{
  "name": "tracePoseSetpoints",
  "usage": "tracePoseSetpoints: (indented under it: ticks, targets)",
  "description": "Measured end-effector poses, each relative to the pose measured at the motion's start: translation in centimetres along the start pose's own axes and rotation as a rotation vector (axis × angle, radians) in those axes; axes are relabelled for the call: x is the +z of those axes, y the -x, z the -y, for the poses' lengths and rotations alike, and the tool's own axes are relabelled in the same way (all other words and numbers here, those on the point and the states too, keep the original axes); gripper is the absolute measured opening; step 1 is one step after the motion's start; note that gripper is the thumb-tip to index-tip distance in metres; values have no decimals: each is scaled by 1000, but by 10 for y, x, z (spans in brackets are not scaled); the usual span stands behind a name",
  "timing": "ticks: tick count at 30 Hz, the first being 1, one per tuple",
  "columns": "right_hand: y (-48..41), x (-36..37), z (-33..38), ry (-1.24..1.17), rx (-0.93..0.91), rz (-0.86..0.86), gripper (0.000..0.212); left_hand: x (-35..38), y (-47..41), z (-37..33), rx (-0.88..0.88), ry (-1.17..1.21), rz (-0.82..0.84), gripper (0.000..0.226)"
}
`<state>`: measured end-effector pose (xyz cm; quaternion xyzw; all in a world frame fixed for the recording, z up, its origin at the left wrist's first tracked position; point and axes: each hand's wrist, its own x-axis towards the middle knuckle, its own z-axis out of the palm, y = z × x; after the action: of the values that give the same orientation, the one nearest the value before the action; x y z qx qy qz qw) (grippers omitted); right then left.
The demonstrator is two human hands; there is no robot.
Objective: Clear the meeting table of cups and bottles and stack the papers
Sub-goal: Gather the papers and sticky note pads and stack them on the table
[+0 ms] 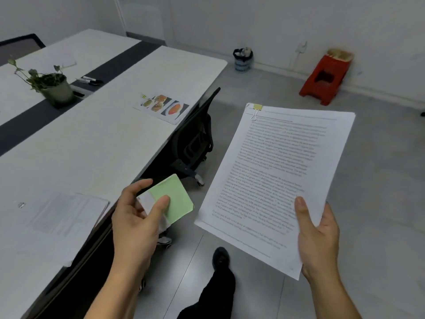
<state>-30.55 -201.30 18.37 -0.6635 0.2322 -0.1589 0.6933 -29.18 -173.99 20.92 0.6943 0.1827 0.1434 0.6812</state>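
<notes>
Both hands closed: left hand (135,217) grips notepad (171,199), right hand (316,236) papers (276,180)

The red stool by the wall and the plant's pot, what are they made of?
The red stool looks like moulded plastic: one even, bright colour with cut-out holes. The plant's pot is dull grey-green; it may be metal or glazed ceramic, too blurred to tell.

We are seeing two bare forearms reaching into view from the bottom edge, with no sleeves, watch, rings or bracelets showing on them. The left hand (138,217) and the right hand (318,238) are showing short, plain, unpainted nails. Below, between the arms, we are seeing one leg (207,298) wearing dark, black-looking trousers, and a foot wearing a black shoe (220,257) with a rounded toe; its details are looking too dim to tell
</notes>
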Motion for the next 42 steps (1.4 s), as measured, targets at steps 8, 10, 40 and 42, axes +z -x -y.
tracePoseSetpoints:
  ticks: [8,10,40,42]
  targets:
    - [-210,14,58,63,-41,-94,12,195,-150,-34,58,17,98,35]
    - [-258,12,69,72,-45,-136,7,243,-185,-48,55,18,122,33]
    - [-1058,338,135,155,-53,389,11,714,-767,-57,-39,83,-356,30]
    - [-1097,363,148,159,-70,396,11,732,-809,-68,-26,85,-358,30]
